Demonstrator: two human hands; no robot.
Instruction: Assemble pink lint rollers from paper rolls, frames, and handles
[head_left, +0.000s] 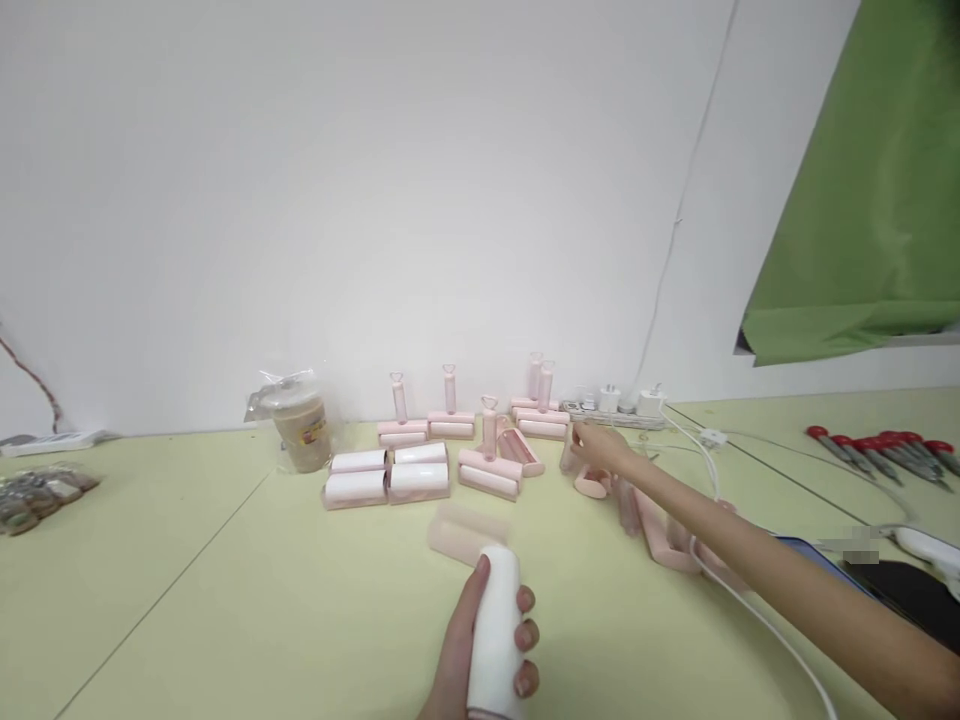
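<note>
My left hand point(480, 650) is closed around a white lint-roller roll point(495, 625) held low at the table's near middle. A pale pink cover point(466, 533) lies on the table just beyond it. My right hand point(600, 447) is stretched far out to the right of the group of pink lint rollers point(491, 470), its fingers around a pink part point(570, 455) next to a pink handle point(592, 487). Whether it grips that part is unclear. Several white rolls in pink holders point(386, 480) lie left of the group.
A plastic-wrapped cup with brown drink point(300, 425) stands at back left. A power strip with chargers point(619, 408) and white cables lies at the back right. Red-handled screwdrivers point(881, 450) lie far right. More pink handles point(660, 535) rest under my right forearm. A green sheet point(862, 200) hangs on the wall.
</note>
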